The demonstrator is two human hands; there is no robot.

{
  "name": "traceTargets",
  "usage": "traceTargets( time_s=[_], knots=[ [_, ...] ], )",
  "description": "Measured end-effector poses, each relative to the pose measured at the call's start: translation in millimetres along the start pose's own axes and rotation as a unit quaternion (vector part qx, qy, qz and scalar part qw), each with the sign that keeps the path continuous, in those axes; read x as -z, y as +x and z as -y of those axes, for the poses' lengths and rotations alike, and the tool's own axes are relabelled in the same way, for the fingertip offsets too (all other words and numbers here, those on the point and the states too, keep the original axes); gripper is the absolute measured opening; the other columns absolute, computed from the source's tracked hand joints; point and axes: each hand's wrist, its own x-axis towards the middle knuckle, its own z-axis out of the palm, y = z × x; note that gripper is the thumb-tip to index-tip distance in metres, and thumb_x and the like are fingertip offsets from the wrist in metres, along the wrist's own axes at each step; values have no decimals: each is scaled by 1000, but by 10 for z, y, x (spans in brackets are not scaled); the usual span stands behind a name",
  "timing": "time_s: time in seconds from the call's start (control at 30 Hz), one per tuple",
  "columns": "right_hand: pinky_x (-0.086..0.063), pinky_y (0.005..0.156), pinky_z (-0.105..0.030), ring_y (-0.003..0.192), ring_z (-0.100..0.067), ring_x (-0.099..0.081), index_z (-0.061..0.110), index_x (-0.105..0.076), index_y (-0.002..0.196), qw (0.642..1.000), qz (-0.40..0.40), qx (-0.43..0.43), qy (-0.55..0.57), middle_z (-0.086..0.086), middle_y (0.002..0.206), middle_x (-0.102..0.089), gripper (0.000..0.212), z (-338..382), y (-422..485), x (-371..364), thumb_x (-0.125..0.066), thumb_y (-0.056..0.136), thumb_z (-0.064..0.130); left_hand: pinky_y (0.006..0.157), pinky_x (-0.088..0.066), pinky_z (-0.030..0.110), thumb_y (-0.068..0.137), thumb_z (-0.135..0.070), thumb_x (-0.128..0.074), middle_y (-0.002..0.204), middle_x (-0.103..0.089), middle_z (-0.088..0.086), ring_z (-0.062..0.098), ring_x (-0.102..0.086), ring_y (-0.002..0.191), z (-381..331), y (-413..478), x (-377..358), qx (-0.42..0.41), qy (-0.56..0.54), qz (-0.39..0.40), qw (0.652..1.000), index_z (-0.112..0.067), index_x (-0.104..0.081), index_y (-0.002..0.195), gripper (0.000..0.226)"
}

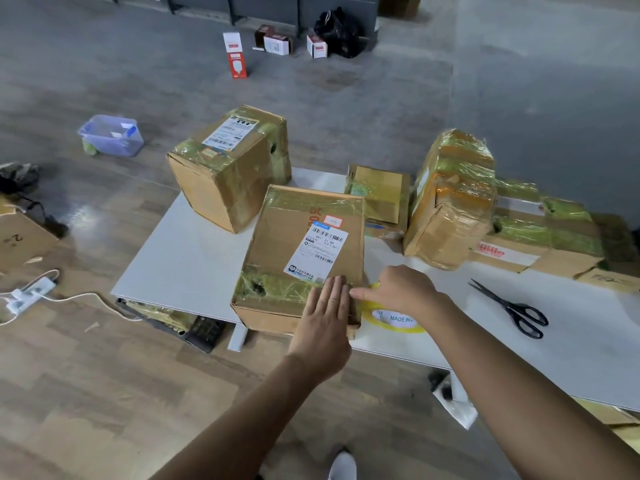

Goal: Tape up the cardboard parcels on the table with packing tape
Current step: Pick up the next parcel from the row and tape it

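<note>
My left hand [327, 317] lies flat, fingers straight, pressing the near right corner of the labelled parcel [301, 251], which sits at the front edge of the white table [187, 268]. Just right of that parcel, my right hand [403, 292] curls round the yellow tape roll [398, 322], thumb touching the parcel's side. Black scissors [512, 308] lie further right of it.

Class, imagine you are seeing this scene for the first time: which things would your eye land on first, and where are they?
First, the labelled cardboard parcel at the near edge of the white table, with the left hand pressed flat on its near right corner. Next, the right hand just beside it over a yellow tape roll. Black scissors lie further right on the table.
</note>
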Motion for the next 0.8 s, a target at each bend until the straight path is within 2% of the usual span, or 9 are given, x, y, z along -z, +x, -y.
traceTargets(
  time_s=[0.1, 0.27, 0.4, 0.47, 0.57, 0.63, 0.7, 0.8],
  knots=[
    [-28, 51, -29, 60, -15, -44, 18, -40, 62, 1000, 4, 0, 9, 4, 63, -45, 69, -14, 3, -21, -51, 74, 85, 119, -18, 41, 69, -30, -63, 157, -33, 9, 23, -31, 145, 229, -68, 31, -18, 0, -27, 999, -6, -38, 149, 87],
    [-28, 51, -28, 55, -14, -43, 15, -42, 64, 1000, 10, 15, 14, 3, 60, -43, 70, -49, -8, -39, -50, 76, 83, 116, -30, 45, 69, -31, -72, 159, -26, 1, 20, -28, 146, 633, -276, 91, 68, -17, -35, 997, -14, -30, 153, 95],
    [-28, 51, -28, 55, -13, -42, 15, -42, 64, 999, 15, 26, 15, 3, 60, -43, 69, -59, -15, -55, -49, 78, 83, 121, -17, 39, 77, -34, -71, 162, -10, 1, 19, -13, 149, 843, -400, 114, 111, 9, -7, 994, -14, -11, 156, 101],
    [-29, 51, -28, 56, -13, -43, 15, -43, 64, 999, 14, 27, 18, 3, 61, -44, 69, -68, -2, -55, -49, 79, 82, 122, -6, 42, 86, -38, -64, 162, 6, 4, 22, 2, 151, 720, -344, 165, 133, 10, 25, 991, -11, 5, 154, 100],
    [-30, 52, -28, 57, -14, -45, 15, -45, 64, 999, 16, 33, 13, 2, 62, -47, 68, -71, 20, -44, -49, 80, 81, 122, 4, 48, 95, -37, -46, 161, 19, 11, 28, 16, 149, 290, -148, 259, 128, 14, 68, 989, -6, 13, 153, 89],
    [-30, 52, -28, 59, -14, -46, 15, -47, 65, 999, 16, 36, 8, 1, 64, -50, 67, -66, 24, -59, -48, 80, 80, 121, 3, 51, 96, -35, -42, 162, 19, 11, 27, 18, 149, -18, -32, 243, 76, 12, 74, 994, -6, 13, 153, 85],
    [-29, 51, -29, 59, -14, -46, 16, -46, 65, 999, 6, 43, 16, 1, 64, -49, 65, -79, 28, -87, -46, 83, 78, 120, 2, 55, 97, -36, -41, 162, 18, 12, 30, 17, 149, -158, 57, 205, 73, 5, 65, 995, -6, 12, 154, 84],
    [-37, 57, -32, 66, -24, -53, 8, -54, 73, 997, -14, 70, 24, -7, 69, -53, 66, -143, -12, -94, -34, 96, 66, 116, -1, 59, 98, -33, -40, 162, 18, 14, 34, 13, 149, -159, 116, 175, 64, 29, 70, 995, -21, 17, 154, 81]
  ],
)
